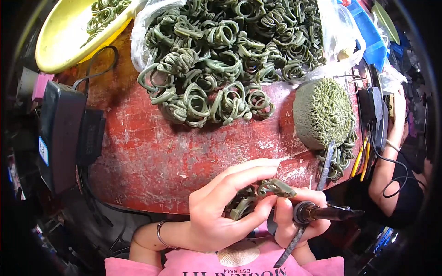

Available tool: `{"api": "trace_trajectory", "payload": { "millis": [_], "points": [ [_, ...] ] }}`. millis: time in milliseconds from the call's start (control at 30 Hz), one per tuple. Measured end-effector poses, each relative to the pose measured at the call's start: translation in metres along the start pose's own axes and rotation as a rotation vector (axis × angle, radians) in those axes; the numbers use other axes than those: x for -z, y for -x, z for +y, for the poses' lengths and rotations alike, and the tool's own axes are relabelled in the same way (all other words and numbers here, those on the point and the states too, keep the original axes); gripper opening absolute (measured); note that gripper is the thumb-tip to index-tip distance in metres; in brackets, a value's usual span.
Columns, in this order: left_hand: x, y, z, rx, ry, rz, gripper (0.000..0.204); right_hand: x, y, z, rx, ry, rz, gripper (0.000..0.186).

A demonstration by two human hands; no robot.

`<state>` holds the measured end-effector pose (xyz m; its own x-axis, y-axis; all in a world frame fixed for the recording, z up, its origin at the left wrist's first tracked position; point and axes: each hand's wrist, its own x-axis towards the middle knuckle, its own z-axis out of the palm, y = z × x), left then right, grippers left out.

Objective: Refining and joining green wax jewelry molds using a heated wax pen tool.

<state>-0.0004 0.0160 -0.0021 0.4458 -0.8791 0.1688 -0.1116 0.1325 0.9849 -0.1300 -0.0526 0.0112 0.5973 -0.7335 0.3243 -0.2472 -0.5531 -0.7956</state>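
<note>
My left hand [214, 202] is closed around several dark green rings [242, 205], which look like wax. One green ring [276, 187] is pinched up front between the fingertips of both hands, just past the table's near edge. In my right hand [301, 218] is a dark pen-shaped tool [328, 213] like a soldering iron, its black tip pointing right. The same hand also grips a long thin metal file [291, 246], slanting from my shirt up toward the table. My palms and some fingertips are partly hidden.
A big heap of green rings [225, 34] spills from a clear plastic bag [142, 34] onto the worn red table [138, 161]. Right of it sits a round, crumbly-topped green block [322, 112]. A yellow basin [57, 46], black box [64, 133], yellow-handled pliers [361, 156] and another person's arm [391, 152] flank the table.
</note>
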Motion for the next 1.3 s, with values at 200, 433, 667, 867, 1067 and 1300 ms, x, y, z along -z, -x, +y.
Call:
{"api": "trace_trajectory", "payload": {
  "millis": [200, 433, 667, 867, 1067, 1300],
  "points": [
    [0.001, 0.002, 0.002, 0.054, 0.040, 0.009, 0.035, 0.002, -0.001, -0.001, -0.068, -0.067, -0.065, 0.026],
    [-0.001, 0.002, 0.000, 0.055, 0.031, 0.015, 0.031, -0.004, -0.003, -0.002, 0.003, -0.071, 0.031, 0.026],
    [-0.005, 0.002, -0.002, 0.126, 0.106, 0.030, 0.030, -0.006, -0.001, 0.001, 0.001, -0.087, 0.073, 0.025],
    [-0.003, 0.002, -0.002, 0.135, 0.099, -0.011, 0.035, -0.004, -0.002, 0.002, -0.001, -0.099, 0.030, 0.027],
    [-0.001, 0.004, 0.004, 0.273, 0.180, -0.012, 0.040, 0.002, 0.005, 0.005, -0.113, -0.107, 0.012, 0.028],
    [0.000, 0.004, 0.000, 0.179, 0.103, 0.042, 0.035, 0.002, 0.001, 0.005, -0.104, -0.069, 0.006, 0.030]
  ]
}}
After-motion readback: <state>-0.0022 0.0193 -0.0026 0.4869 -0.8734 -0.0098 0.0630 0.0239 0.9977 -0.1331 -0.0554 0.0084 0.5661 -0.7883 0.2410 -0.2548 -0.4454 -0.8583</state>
